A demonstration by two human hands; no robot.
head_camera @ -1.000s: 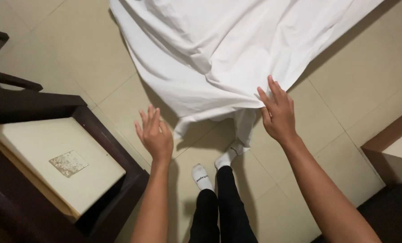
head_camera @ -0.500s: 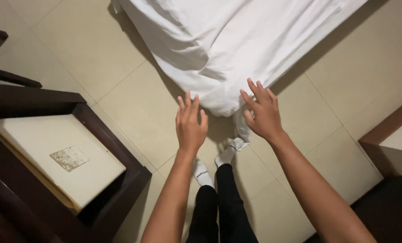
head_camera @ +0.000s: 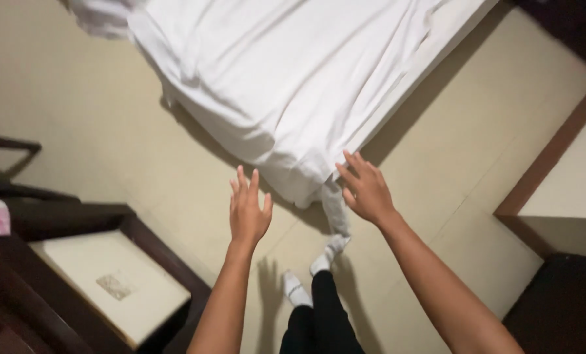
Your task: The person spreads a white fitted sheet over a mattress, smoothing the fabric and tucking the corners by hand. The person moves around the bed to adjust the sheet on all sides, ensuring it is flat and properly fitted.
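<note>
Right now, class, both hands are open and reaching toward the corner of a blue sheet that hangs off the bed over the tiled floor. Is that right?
Not quite: the sheet is white, not blue, as the head view shows. The rest holds: the left hand and right hand are open, reaching toward its hanging corner above the tiled floor.

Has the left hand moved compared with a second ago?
Yes. The left hand has closed in toward the hanging corner of the white sheet, away from the dark wooden table, fingers spread and holding nothing.
</note>
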